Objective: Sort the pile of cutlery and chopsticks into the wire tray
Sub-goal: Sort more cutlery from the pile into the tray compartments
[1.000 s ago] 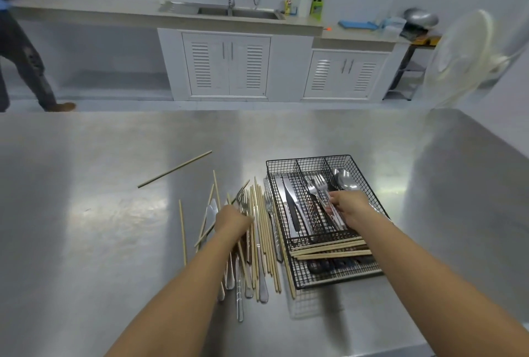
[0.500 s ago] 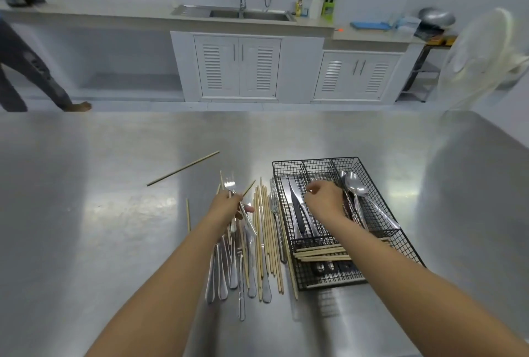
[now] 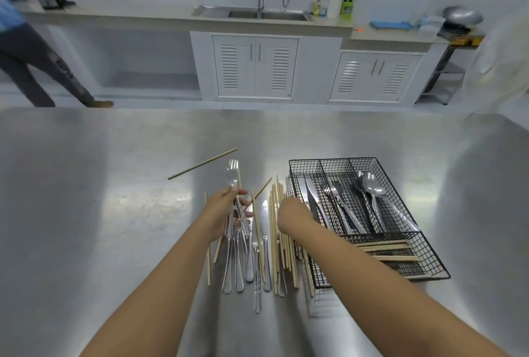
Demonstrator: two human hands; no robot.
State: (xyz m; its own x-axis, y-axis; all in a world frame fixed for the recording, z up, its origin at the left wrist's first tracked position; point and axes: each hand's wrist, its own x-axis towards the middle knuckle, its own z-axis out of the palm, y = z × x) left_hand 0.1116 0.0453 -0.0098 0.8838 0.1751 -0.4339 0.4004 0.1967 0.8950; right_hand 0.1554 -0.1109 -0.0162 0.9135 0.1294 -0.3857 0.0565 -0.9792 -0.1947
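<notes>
Steel tabletop (image 3: 100, 228) holds the pile (image 3: 257, 256) beside the wire tray (image 3: 429, 259). Left hand (image 3: 221, 215) pinches a fork (image 3: 233, 176), tines toward twelve o'clock (fork slot lies at three o'clock). Right hand (image 3: 294, 216), nearer the tray, seems curled over chopsticks (image 3: 276, 213); its grip is hidden.

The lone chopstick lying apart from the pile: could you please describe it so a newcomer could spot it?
On the steel table, look left of the wire tray, beyond the cutlery pile. The lone chopstick lies diagonally by itself, touching nothing, while the others run lengthwise together.
</notes>
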